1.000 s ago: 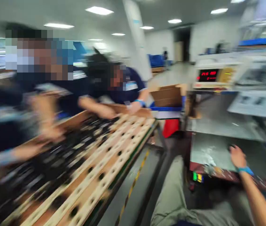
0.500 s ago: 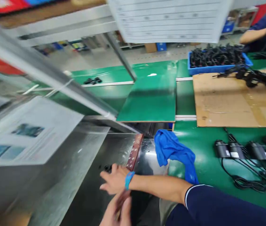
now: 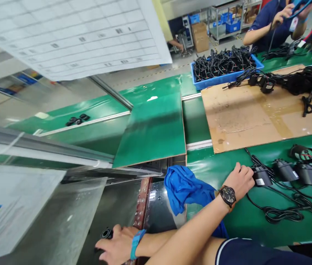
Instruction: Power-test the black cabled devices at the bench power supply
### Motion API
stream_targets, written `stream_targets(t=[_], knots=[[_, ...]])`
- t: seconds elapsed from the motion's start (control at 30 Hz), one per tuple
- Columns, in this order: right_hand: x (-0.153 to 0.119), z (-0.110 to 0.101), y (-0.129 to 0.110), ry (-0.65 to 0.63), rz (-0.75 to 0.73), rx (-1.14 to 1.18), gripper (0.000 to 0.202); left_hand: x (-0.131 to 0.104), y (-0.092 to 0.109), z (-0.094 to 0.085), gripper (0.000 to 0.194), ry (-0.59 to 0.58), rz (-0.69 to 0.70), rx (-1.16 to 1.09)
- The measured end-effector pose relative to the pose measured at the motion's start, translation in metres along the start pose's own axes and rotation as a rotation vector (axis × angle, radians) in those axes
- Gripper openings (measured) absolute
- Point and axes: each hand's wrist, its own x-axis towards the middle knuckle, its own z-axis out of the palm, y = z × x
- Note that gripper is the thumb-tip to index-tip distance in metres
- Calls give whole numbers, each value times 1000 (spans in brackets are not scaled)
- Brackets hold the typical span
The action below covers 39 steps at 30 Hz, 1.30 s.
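Note:
My arms are crossed. My left hand (image 3: 240, 179), with a watch on the wrist, is at the right, its fingers curled against the side of a black motor unit (image 3: 262, 176) on the green mat (image 3: 211, 162). At the lower left, my right hand (image 3: 116, 244), wearing a blue wristband, lies low over a dark metal surface (image 3: 123, 206), thumb and fingers apart. A black ring-shaped part (image 3: 106, 233) touches or sits just beside its fingers. Something dark shows between thumb and index finger, too hidden to name. A crumpled blue cloth (image 3: 186, 187) lies between the hands.
More black units (image 3: 285, 170) with cables are at the right. Behind them lie a cardboard sheet (image 3: 241, 117) and a blue bin (image 3: 216, 80) of black cables. A metal frame (image 3: 70, 152) and hanging paper (image 3: 89, 33) are at the left. Another person's hands (image 3: 283, 16) hold cable.
My left hand has moved from the bottom centre over my right arm to the black unit at the right. My right hand is still by the ring part. The view has shifted right.

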Motion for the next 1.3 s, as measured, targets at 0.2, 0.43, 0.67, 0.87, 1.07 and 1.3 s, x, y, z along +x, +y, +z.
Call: stream_targets(t=[0.2,0.43,0.67,0.87,1.07,1.3], knots=[[-8,-9,-7,33,-7,-27,49,-69,2,-43,27,150,-284,-212],[6,2,1,60,-7,220,38,-197,54,-127,58,990,-889,-401],[28,4,-3,-370,228,1056,41,-327,124,-161,57,1444,-1660,-45],[26,13,-58,-632,295,1284,50,-417,119,-104,57,1309,-2086,64],[12,16,-89,-685,256,1210,64,-455,111,-72,58,1248,-2106,151],[6,11,-113,-559,189,1026,74,-450,116,-57,77,1464,-2110,48]])
